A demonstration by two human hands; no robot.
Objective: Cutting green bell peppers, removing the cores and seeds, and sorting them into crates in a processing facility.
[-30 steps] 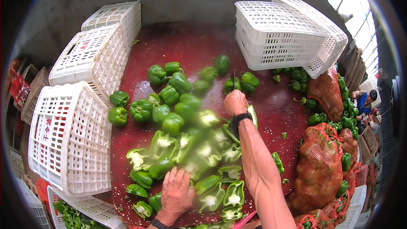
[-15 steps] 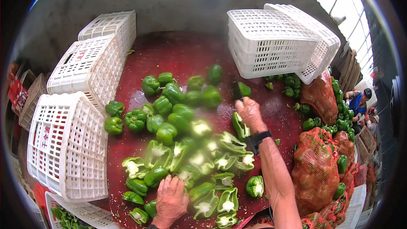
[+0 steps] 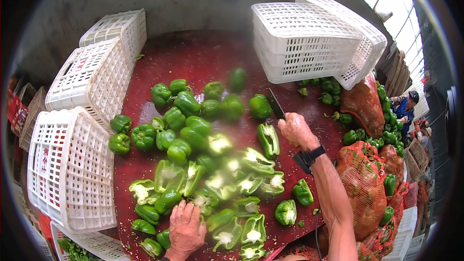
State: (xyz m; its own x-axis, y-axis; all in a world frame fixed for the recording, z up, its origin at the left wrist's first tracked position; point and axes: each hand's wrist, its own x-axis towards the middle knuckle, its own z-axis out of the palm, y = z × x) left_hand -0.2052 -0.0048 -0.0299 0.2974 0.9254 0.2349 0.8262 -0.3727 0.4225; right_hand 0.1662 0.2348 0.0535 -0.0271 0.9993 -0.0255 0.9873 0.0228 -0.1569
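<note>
My right hand [image 3: 298, 129] is closed around the handle of a knife [image 3: 276, 104]. Its dark blade points away from me, along the right side of a whole green bell pepper [image 3: 260, 107]. Just nearer lies a halved bell pepper [image 3: 268, 140], cut face up. My left hand [image 3: 186, 226] lies with fingers stretched at the near edge of the cut pieces, close to a green pepper piece [image 3: 167, 201]. Between the hands spread several pepper halves [image 3: 169, 176] with pale cores showing. Part of the middle is blurred.
Several whole bell peppers [image 3: 186, 103] lie farther off on the red tabletop [image 3: 193, 53]. White plastic crates [image 3: 72, 169] line the left side, and more white crates [image 3: 309, 43] stand at the far right. Orange mesh sacks [image 3: 360, 191] of peppers crowd the right edge. Another person [image 3: 405, 106] is beyond.
My right hand has drawn slightly right and nearer; the blade has passed to the whole pepper's right side. A pepper piece now shows left of my right forearm. My left hand stays put.
</note>
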